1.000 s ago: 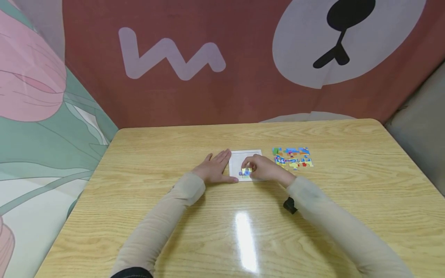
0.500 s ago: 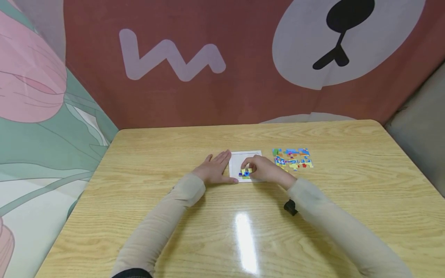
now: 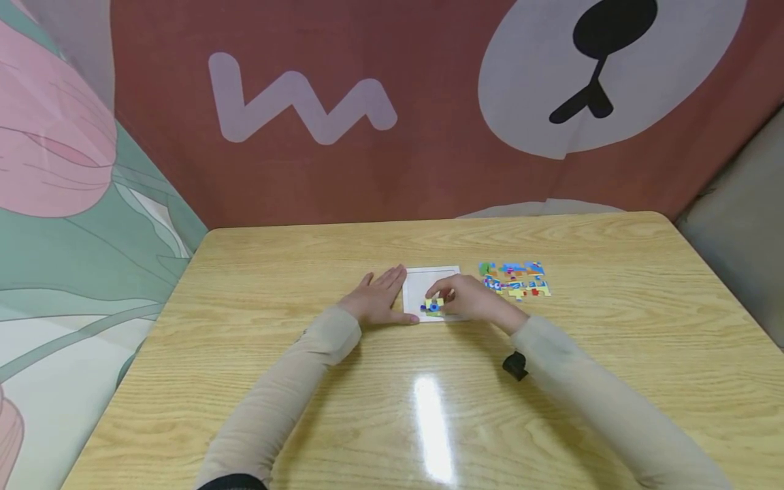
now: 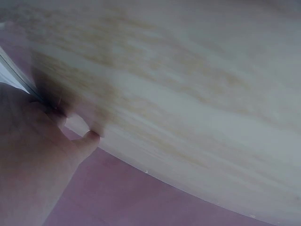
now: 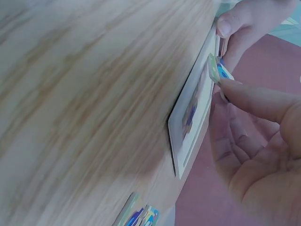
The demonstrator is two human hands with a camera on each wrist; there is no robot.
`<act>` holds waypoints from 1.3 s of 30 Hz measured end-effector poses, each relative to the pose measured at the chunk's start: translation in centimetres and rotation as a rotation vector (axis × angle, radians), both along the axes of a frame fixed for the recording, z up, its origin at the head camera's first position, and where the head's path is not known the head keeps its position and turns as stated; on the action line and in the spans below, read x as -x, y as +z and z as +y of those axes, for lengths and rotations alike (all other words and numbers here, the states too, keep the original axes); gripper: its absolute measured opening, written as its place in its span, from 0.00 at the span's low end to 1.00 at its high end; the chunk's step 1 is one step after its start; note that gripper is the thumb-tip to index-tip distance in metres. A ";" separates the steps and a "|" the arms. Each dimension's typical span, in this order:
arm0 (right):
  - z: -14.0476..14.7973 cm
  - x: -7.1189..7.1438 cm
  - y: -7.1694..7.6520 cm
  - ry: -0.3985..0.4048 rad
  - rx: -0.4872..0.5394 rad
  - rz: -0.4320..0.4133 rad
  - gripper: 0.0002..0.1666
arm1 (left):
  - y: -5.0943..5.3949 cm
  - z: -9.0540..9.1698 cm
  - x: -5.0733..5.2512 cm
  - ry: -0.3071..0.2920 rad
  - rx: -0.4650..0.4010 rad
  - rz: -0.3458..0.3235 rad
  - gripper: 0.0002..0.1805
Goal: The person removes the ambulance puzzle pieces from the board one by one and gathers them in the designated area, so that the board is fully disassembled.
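Observation:
A white puzzle tray [image 3: 414, 279] with a raised rim lies on the wooden table. My left hand [image 3: 378, 299] rests flat along its left side, fingers straight, the thumb at the near left corner. Between thumb and fingers my right hand [image 3: 468, 298] pinches a jigsaw piece [image 3: 433, 306] with yellow, blue and green printing, over the tray's near part. In the right wrist view the jigsaw piece [image 5: 219, 69] is tilted on edge, above the tray [image 5: 181, 141]. The left wrist view shows my left hand [image 4: 37, 146] at the tray's edge.
Several loose jigsaw pieces [image 3: 514, 279] in blue, yellow and red lie in rows right of the tray. A black strap piece [image 3: 515, 365] hangs by the right sleeve. Behind the table's far edge stands a red-brown wall [image 3: 306, 177] with printed shapes.
The jigsaw piece in my right hand has turned a little, its colours showing more clearly than a second ago. My left hand has stayed at the tray's side.

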State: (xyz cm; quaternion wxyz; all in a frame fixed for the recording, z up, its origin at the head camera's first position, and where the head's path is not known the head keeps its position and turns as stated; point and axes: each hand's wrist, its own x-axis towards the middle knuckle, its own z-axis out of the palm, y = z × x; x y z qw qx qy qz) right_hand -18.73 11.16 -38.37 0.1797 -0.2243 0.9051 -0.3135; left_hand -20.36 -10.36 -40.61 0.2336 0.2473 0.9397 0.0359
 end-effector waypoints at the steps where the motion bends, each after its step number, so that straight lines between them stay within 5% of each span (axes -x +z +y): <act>1: 0.1 0.1 0.0 -0.009 0.003 -0.007 0.16 | 0.0 0.0 0.0 0.001 0.001 0.002 0.58; 20: 4.7 0.1 1.2 -0.125 0.122 -0.112 0.15 | 0.0 0.0 0.1 -0.010 -0.005 0.009 0.58; 39: 9.5 -0.5 2.1 -0.238 0.137 -0.093 0.17 | 0.1 0.1 0.2 -0.007 -0.003 0.000 0.58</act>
